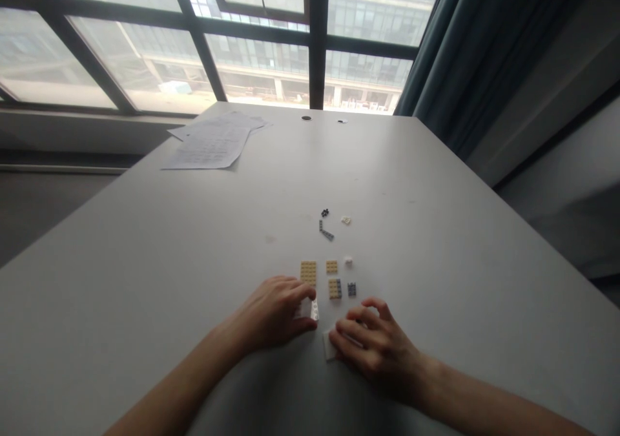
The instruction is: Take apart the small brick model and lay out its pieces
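My left hand [276, 310] rests on the table with thumb and fingers curved around a white studded piece [314, 309], which is partly hidden by the fingers. My right hand [371, 339] has its bent fingers on a flat white piece [329, 345]; its far side is covered by the hand. Just beyond my left fingers lies a larger tan plate [308, 272]. Beside it are a small tan plate [332, 267], a tan and grey piece [334, 288], a dark grey piece [351, 289] and a small white piece [348, 261].
Farther out on the white table [411, 242] lie a black piece [325, 212], grey pieces in an angle [327, 234] and a cream piece [345, 219]. Printed papers [208, 148] lie at the far left. A window and a dark curtain [445, 61] stand behind.
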Tool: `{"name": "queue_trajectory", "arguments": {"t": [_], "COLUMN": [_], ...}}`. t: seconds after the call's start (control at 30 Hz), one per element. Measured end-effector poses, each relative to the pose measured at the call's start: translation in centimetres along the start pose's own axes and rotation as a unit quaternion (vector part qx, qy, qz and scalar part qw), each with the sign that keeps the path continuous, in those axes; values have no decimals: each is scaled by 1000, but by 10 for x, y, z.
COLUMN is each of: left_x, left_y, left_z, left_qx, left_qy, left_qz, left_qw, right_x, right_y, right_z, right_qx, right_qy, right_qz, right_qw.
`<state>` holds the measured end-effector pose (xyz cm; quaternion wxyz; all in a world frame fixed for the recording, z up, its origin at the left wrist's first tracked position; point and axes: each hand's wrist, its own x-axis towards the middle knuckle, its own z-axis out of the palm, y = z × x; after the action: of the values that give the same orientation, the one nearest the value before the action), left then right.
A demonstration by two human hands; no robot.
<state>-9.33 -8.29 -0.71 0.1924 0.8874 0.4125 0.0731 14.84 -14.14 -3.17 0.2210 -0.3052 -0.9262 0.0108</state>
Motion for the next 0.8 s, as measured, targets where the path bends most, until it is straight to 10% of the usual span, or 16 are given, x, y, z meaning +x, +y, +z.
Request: {"name": "queue_trajectory", "arguments": {"t": [0.33, 0.8], "left_x": [1, 15], "left_y": [3, 20], "left_z": [-2, 0], "left_qx": [6, 2], "left_qy": [2, -48], "left_qz": [-16, 12], "left_qw": [1000, 999], "right_x": [15, -14], "right_y": [-23, 39], "right_z": [12, -23], "right_qx": [-22, 17], "right_qy": [9, 10], "right_qz": [-34, 121], "right_qw": [999, 992]}}
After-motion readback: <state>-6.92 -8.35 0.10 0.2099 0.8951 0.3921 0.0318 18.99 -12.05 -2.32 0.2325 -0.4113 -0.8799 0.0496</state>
